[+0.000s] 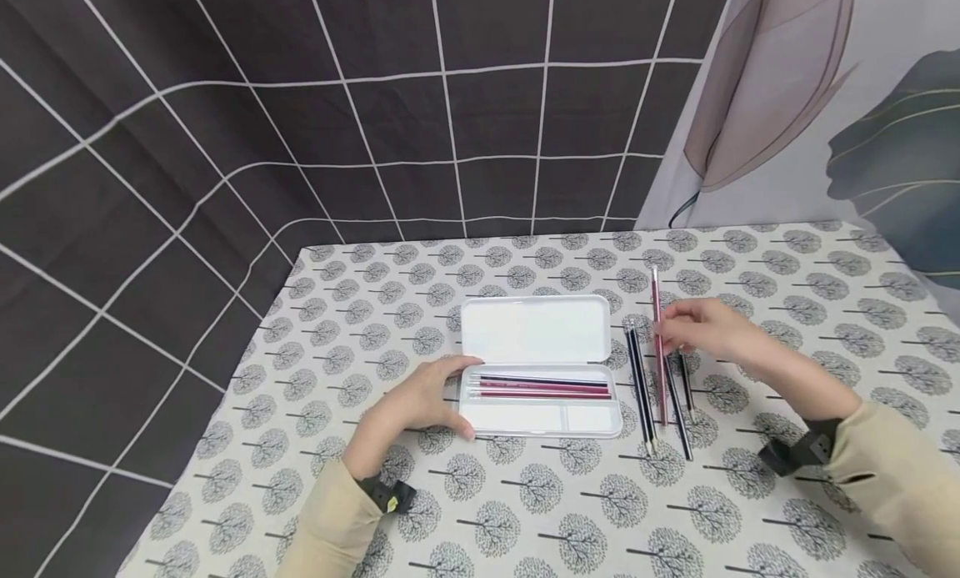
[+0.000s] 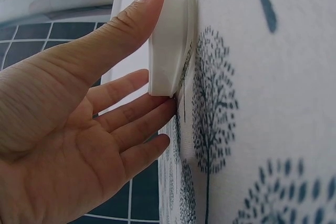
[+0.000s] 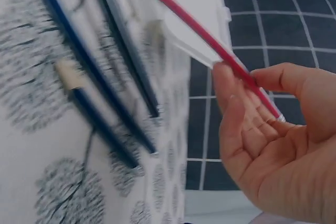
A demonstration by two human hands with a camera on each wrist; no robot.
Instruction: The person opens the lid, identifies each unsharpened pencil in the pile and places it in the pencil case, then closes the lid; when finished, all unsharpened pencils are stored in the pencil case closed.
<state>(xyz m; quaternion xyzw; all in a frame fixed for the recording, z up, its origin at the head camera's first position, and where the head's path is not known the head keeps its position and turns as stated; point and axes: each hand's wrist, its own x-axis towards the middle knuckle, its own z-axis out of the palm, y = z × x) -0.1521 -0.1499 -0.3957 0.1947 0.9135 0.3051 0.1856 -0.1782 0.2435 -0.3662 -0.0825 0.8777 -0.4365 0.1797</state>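
A white pencil case (image 1: 510, 416) lies with its lid (image 1: 536, 329) folded back; red and dark pencils (image 1: 540, 386) lie in its rear compartment. My left hand (image 1: 420, 399) spans the case's left end, thumb along the front wall and index finger near the hinge. In the left wrist view its fingers are spread and nearly straight against the white case wall (image 2: 170, 40). My right hand (image 1: 708, 328) pinches a red pencil (image 1: 662, 378) between thumb and fingers near its rear end. In the right wrist view that red pencil (image 3: 194, 24) slants above the cloth.
Dark pencils (image 1: 637, 378) lie side by side just right of the case. Beyond the held pencil are another long dark pencil (image 1: 678, 415) and a shorter dark one (image 1: 686, 378). Tree-patterned cloth (image 1: 375, 294) covers the table; a dark grid curtain (image 1: 487, 119) hangs behind.
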